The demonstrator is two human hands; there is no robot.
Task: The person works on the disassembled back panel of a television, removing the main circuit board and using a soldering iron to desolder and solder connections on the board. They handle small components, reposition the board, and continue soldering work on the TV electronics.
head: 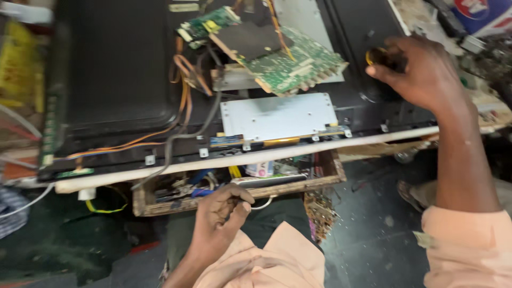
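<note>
Two bare hands at an opened flat-screen set lying face down on a workbench.

The right hand (pixel 421 72) is curled shut around a yellow-and-black tool handle (pixel 376 56), pressed to the black back panel (pixel 117 64) near the bench's far right corner. The left hand (pixel 221 210) hangs at the near edge over the open wooden drawer (pixel 325 178), fingers pinched together; what they pinch is too small to tell. The green circuit board (pixel 298 61) lies tilted above the grey metal plate (pixel 277 114), mid-panel.
</note>
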